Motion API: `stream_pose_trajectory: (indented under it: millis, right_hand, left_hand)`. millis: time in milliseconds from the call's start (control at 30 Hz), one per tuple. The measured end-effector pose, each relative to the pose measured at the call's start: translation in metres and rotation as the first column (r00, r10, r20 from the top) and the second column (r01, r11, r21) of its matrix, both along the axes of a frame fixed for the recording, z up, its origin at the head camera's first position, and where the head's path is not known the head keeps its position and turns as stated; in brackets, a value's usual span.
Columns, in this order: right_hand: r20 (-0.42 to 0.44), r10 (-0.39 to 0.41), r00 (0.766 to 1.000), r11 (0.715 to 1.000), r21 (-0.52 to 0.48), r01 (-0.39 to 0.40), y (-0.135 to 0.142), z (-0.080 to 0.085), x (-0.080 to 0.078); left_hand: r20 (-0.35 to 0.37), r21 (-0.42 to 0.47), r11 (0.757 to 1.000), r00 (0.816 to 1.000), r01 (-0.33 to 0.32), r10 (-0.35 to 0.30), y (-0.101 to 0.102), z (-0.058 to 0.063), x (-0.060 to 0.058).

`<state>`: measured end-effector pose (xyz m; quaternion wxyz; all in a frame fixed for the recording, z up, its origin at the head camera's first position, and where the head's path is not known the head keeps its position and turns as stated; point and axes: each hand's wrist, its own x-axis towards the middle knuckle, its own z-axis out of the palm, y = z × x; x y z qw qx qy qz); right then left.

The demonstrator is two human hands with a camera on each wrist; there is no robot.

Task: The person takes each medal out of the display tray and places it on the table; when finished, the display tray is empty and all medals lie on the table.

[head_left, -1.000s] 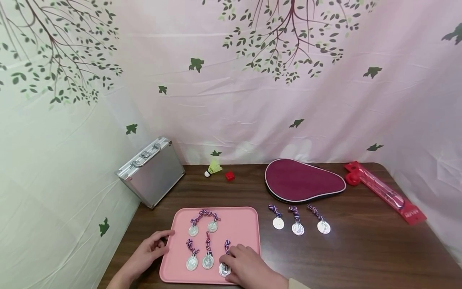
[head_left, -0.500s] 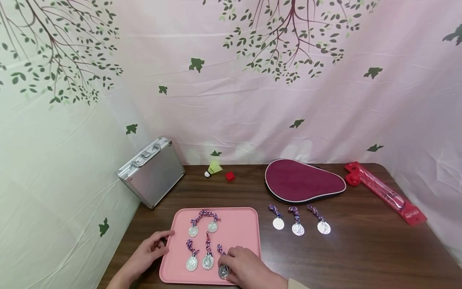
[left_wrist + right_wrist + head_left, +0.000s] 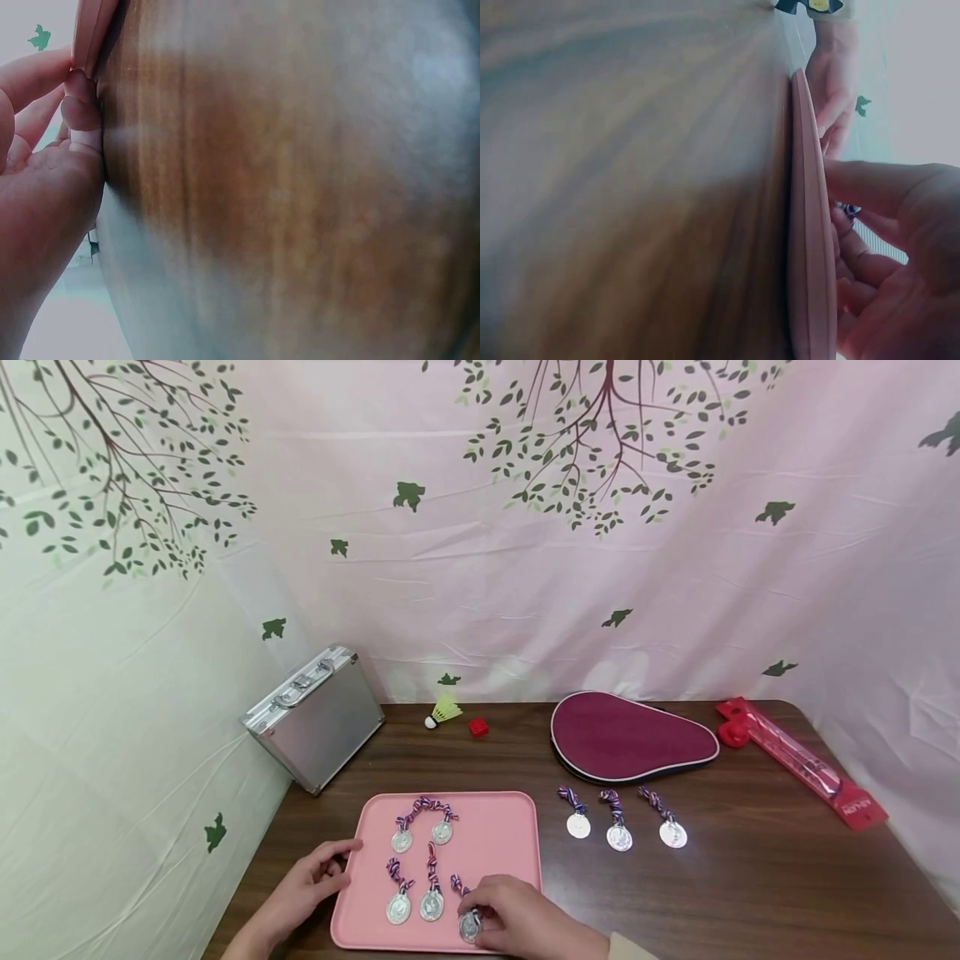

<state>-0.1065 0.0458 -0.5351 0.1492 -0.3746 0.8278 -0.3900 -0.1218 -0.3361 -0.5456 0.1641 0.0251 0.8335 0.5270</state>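
Note:
My right hand [image 3: 528, 918] pinches a silver medal [image 3: 470, 927] by its edge, low on the right part of the pink tray [image 3: 498, 827]. The knotted striped ribbon [image 3: 459, 885] of this medal points up and left. Other silver medals lie on the tray: two in the back row, and two in front, one of them a medal [image 3: 431, 906] left of the held one. At the tray's left rim, my left hand [image 3: 303, 885] touches the edge with index finger and thumb. In the right wrist view the tray's rim [image 3: 810, 225] hides the held medal.
Three more medals, the middle medal [image 3: 618, 837] among them, lie right of the tray. Behind them is a maroon paddle case [image 3: 630, 735]. A silver case [image 3: 322, 718], shuttlecock [image 3: 444, 710], red brick [image 3: 478, 727] and red package [image 3: 802, 764] stand or lie along the back.
The ribbon of the medal in my right hand has swung left and toward me, while its disc has shifted slightly nearer. My left hand and the other medals have stayed in place.

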Motion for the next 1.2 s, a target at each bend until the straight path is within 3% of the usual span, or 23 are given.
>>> stream_pose_trajectory:
  millis: [233,433,567,833,1033,1200]
  right_hand:
    - [-0.179,0.021,0.984,0.996,-0.084,-0.037,0.017,0.0,-0.007]
    - [-0.261,0.007,0.965,0.971,-0.23,-0.07,0.038,-0.001,-0.019]
    - [-0.304,-0.016,0.953,0.961,-0.267,-0.069,0.058,0.003,-0.028]
    - [-0.29,-0.07,0.954,0.975,-0.222,0.004,0.106,0.011,-0.044]
    - [-0.326,-0.18,0.928,0.974,-0.19,0.122,0.15,0.009,-0.053]
    - [-0.311,-0.304,0.901,0.947,-0.199,0.251,0.19,0.006,-0.056]
  left_hand:
    - [0.007,-0.002,1.0,1.0,-0.005,0.005,0.001,0.001,0.0]
    - [0.007,-0.005,1.0,1.0,-0.005,0.005,0.001,0.001,0.0]
    - [0.007,-0.007,1.0,1.0,-0.008,0.008,0.0,0.001,0.0]
    - [0.019,-0.009,1.0,1.0,-0.016,0.016,0.0,0.0,0.0]
    - [0.024,-0.013,1.0,1.0,-0.019,0.019,0.0,0.0,0.0]
    - [0.02,-0.012,1.0,1.0,-0.018,0.018,0.0,0.0,-0.001]
